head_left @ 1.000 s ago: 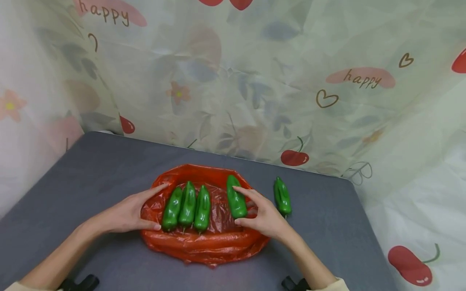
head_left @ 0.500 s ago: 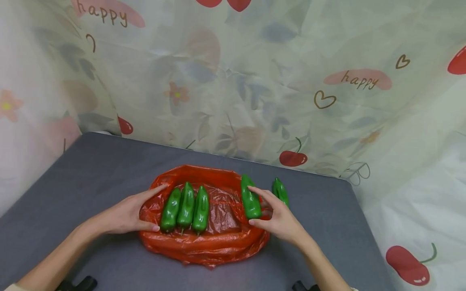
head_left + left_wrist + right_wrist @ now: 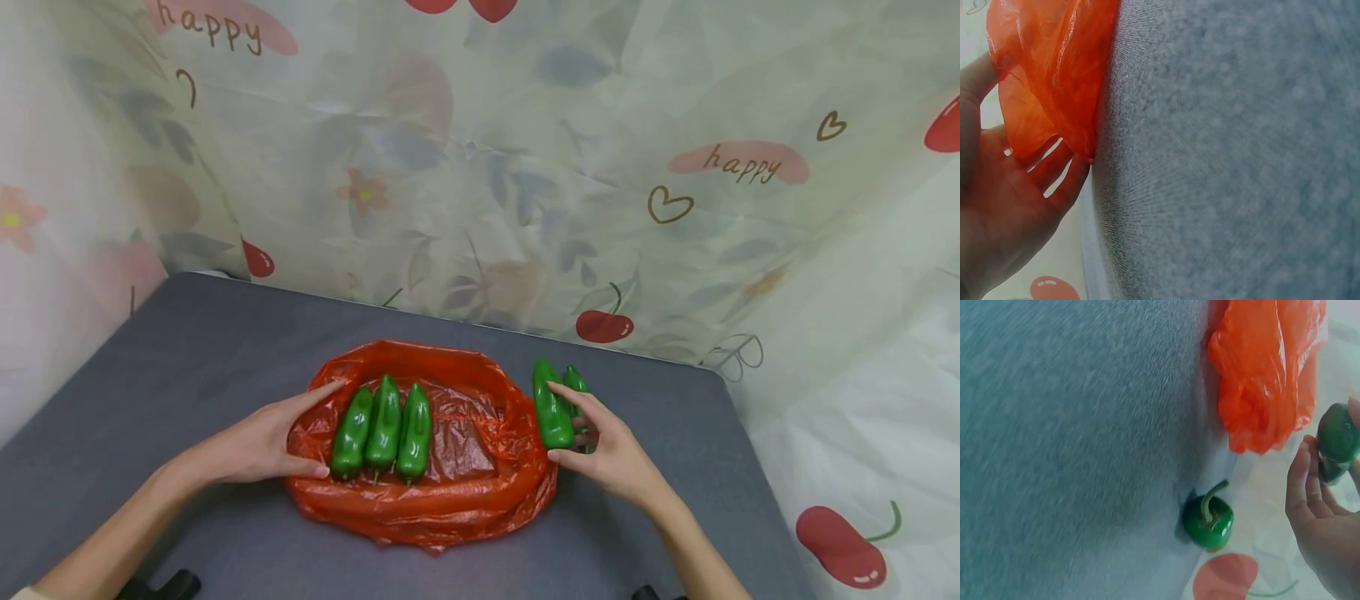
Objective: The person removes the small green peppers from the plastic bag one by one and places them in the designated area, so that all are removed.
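Note:
A red plastic bag (image 3: 420, 500) with its rim rolled open lies on the table, and three green peppers (image 3: 386, 425) rest side by side in its left half. My left hand (image 3: 258, 437) holds the bag's left side, with thumb and index finger over the rim. In the left wrist view, other fingers (image 3: 1069, 181) lie against the outer plastic. My right hand (image 3: 611, 450) holds another green pepper (image 3: 552, 408) between thumb and fingers, just right of the bag and raised above the table. Behind it, a further pepper (image 3: 1208, 522) lies on the table, partly hidden in the head view.
The grey table (image 3: 247, 333) extends around the bag on all sides. A pale printed curtain (image 3: 480, 208) hangs behind the table's far edge and along both sides.
My right hand has carried its pepper rightward, from above the bag's right half to outside its right rim. The left hand and the three peppers in the bag have stayed put.

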The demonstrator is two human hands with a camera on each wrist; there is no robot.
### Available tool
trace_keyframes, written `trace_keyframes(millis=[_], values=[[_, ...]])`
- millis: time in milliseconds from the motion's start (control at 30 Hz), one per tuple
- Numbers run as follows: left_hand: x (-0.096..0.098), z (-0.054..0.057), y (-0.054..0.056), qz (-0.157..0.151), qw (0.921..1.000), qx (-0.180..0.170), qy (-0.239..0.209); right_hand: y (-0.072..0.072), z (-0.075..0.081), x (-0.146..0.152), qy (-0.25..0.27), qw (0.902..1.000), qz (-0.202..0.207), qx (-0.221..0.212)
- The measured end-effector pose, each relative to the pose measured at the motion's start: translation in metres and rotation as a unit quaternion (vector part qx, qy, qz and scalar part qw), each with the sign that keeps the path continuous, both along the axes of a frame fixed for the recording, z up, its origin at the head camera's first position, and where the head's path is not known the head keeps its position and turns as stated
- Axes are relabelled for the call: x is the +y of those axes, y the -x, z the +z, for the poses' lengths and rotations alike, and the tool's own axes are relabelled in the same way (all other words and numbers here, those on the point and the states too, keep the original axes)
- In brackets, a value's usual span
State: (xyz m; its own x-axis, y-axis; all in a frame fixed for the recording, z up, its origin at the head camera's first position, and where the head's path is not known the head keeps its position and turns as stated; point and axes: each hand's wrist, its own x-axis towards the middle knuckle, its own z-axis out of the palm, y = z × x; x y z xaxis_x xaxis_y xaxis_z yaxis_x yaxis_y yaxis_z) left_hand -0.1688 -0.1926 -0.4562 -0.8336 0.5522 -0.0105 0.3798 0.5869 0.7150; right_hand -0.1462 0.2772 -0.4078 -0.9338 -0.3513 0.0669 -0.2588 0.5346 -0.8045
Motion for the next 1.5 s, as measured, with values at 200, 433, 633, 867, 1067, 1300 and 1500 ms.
trace_keyframes(millis=[200, 433, 633, 867, 1067, 1300, 1500], values=[[0.0, 0.001, 0.0, -0.002, 1.0, -0.004, -0.002, 0.0, 0.0, 0.014, -0.003, 1.0, -0.005, 0.007], [0.0, 0.001, 0.0, 0.0, 1.0, -0.005, 0.001, 0.001, 0.0, 0.027, -0.009, 0.9995, -0.028, 0.006], [0.0, 0.002, 0.0, -0.004, 1.0, -0.005, -0.003, 0.005, -0.004, 0.038, -0.015, 0.9989, -0.042, 0.012], [0.0, 0.0, 0.0, -0.002, 1.0, -0.007, -0.004, 0.01, -0.011, 0.051, -0.026, 0.9976, -0.064, 0.008], [0.001, 0.0, 0.0, -0.005, 0.9999, -0.006, -0.007, 0.011, -0.016, 0.062, -0.016, 0.9969, -0.076, -0.011], [0.001, 0.001, -0.001, -0.007, 0.9997, -0.017, -0.014, 0.013, -0.022, 0.075, -0.006, 0.9961, -0.083, -0.031], [0.001, 0.002, -0.001, -0.002, 0.9999, -0.01, -0.006, 0.017, -0.029, 0.086, -0.012, 0.9948, -0.087, -0.05]])
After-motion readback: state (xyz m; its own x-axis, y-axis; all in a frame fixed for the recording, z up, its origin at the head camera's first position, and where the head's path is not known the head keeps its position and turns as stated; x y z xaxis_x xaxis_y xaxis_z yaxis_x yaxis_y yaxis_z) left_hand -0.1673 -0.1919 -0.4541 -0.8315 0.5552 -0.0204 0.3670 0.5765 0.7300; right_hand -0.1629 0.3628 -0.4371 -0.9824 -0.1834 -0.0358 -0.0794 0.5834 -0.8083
